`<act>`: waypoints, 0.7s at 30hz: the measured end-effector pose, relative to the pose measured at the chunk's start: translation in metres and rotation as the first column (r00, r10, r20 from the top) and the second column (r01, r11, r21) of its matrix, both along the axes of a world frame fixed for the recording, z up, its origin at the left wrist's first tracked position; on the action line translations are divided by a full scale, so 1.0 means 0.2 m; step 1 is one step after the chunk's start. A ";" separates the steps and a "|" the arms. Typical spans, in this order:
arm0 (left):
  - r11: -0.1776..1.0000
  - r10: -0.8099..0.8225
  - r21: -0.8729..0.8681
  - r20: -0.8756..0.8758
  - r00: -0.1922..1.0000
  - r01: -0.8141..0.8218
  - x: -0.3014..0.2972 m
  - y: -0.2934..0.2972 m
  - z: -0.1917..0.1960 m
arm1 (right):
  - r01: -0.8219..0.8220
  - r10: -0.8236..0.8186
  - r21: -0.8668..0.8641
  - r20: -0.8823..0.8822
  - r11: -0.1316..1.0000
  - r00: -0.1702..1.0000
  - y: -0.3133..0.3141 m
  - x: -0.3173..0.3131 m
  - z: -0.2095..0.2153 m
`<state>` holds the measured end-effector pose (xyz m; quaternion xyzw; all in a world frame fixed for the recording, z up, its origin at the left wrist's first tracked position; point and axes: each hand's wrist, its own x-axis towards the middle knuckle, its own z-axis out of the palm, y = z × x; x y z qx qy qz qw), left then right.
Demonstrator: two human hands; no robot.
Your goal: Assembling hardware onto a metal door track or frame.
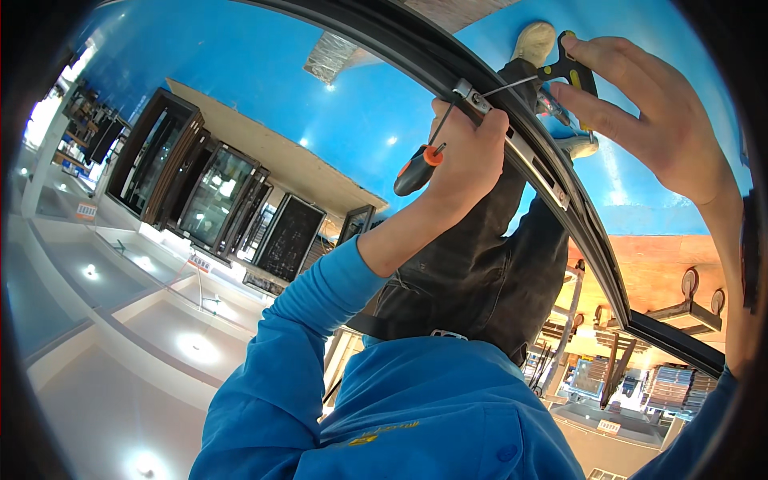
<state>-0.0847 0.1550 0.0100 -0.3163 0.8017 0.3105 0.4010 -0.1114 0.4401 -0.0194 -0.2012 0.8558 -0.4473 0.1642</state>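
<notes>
A long dark frame profile (612, 272) curves across in front of my body. On it sit a small metal fitting (472, 96) and a slim metal plate (544, 172). My left hand (472, 148) is closed at the fitting, its fingertips against the profile. An orange-and-black screwdriver (418, 170) is tucked in this hand, its handle pointing down and left. Beyond the profile, my right hand (660, 108) grips a black-and-yellow T-handle driver (578, 74) between thumb and fingers. Its thin shaft reaches left to the fitting; whether the tip is seated cannot be made out.
Dark-framed glass panels (212, 192) lean in a row at the left. A wheeled dolly (688, 312) stands at the right, near stacked panels (672, 388). My shoes (534, 42) rest on the blue floor (240, 64) beyond the profile. A grey patch (330, 56) lies on the floor.
</notes>
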 end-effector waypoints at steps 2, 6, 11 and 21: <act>0.999 0.034 0.000 0.026 0.999 -0.034 -0.01 0.03 0.00 | 0.077 -0.080 0.024 0.181 0.997 0.980 0.04 0.04 -0.01; 0.997 0.079 0.007 0.125 0.989 -0.080 -0.08 0.06 0.04 | 0.229 -0.234 0.072 0.496 0.971 0.836 -0.16 -0.10 0.14; 0.988 0.135 0.050 0.201 0.970 -0.148 -0.10 0.07 0.07 | 0.361 -0.367 0.197 0.783 0.912 0.502 -0.29 -0.22 0.20; 0.980 0.163 0.089 0.168 0.972 -0.180 -0.10 0.06 0.08 | 0.124 0.023 -0.302 0.442 0.945 0.897 -0.10 -0.01 -0.04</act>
